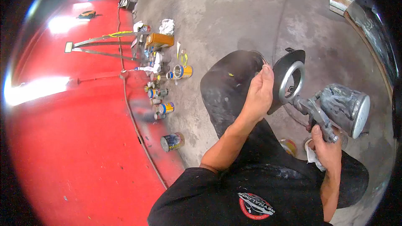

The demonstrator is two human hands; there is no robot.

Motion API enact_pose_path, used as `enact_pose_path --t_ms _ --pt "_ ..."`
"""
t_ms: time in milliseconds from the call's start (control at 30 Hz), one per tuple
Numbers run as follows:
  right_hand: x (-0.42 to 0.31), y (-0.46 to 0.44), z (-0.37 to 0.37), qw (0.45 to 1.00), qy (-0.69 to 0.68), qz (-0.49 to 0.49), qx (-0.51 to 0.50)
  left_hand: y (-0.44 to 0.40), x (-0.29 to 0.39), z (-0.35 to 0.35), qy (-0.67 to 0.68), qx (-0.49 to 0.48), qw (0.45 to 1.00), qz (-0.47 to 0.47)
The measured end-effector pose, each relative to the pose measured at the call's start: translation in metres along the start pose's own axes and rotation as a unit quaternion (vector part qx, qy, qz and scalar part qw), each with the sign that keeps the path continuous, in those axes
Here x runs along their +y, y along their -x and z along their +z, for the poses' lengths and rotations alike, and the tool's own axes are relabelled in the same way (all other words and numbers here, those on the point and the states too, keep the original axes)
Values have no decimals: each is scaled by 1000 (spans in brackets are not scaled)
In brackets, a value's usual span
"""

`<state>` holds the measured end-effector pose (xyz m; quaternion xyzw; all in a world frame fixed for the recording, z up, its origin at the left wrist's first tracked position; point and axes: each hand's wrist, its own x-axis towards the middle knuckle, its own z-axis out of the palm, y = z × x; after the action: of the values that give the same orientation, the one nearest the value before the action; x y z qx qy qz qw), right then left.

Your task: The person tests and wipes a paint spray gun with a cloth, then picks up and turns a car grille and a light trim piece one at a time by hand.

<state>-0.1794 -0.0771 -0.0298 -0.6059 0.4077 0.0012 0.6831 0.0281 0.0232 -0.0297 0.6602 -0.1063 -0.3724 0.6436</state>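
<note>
My left hand (261,90) is closed on the edge of a black trim piece with a round opening (289,60). A silver ring (284,84) borders that opening. In my right hand (328,152) is a paint spray gun (317,113), gripped by its handle; the trigger finger is partly hidden. The gun's cup (340,104) is metal and smeared with grey paint. Its nozzle points at the ring's lower edge, very close to it; whether they touch I cannot tell. Under my right wrist shows some white paper or cloth (313,158).
Several paint cans (166,108) line the base of the red wall (96,150), with a dark-stained can (172,141) nearer me. An orange-brown box (160,40) stands among them. A hose (276,29) crosses the concrete floor. Open-topped cans (288,146) sit between my legs.
</note>
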Motion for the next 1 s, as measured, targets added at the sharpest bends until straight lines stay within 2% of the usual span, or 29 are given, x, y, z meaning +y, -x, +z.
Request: enact_pose_path --t_ms 33,100,133,333,467,533,667,767,833,900,967,1000 --pt "-3 0 0 1000 2 -5 1 1 1 -3 -30 -8 999 25" --pt "-8 2 2 998 -10 60 2 5 5 -7 -55 -16 998 36" --pt "-7 2 3 998 -8 60 2 7 7 -9 -82 -24 995 47" --pt "-7 0 7 999 -43 10 27 15 14 -14 -148 -9 983 110" --pt "-3 0 10 998 -39 -13 39 13 8 -18 -138 -18 982 126" --pt "-2 0 10 998 -25 -29 44 16 11 -17 -115 -17 990 83" --pt "2 0 11 998 6 -20 56 16 10 -19 -117 -8 989 94" --pt "5 0 13 996 10 -34 80 12 7 -23 -53 -35 996 70" --pt "6 -1 11 995 8 -45 92 14 21 -14 75 -6 997 3" --pt "2 0 2 998 -47 24 45 2 7 -22 55 9 998 4" --pt "-3 1 -1 998 -40 13 40 -8 -1 -25 64 72 995 -33" --pt "-5 2 -2 999 -32 7 35 -15 -14 -31 73 73 994 -45"
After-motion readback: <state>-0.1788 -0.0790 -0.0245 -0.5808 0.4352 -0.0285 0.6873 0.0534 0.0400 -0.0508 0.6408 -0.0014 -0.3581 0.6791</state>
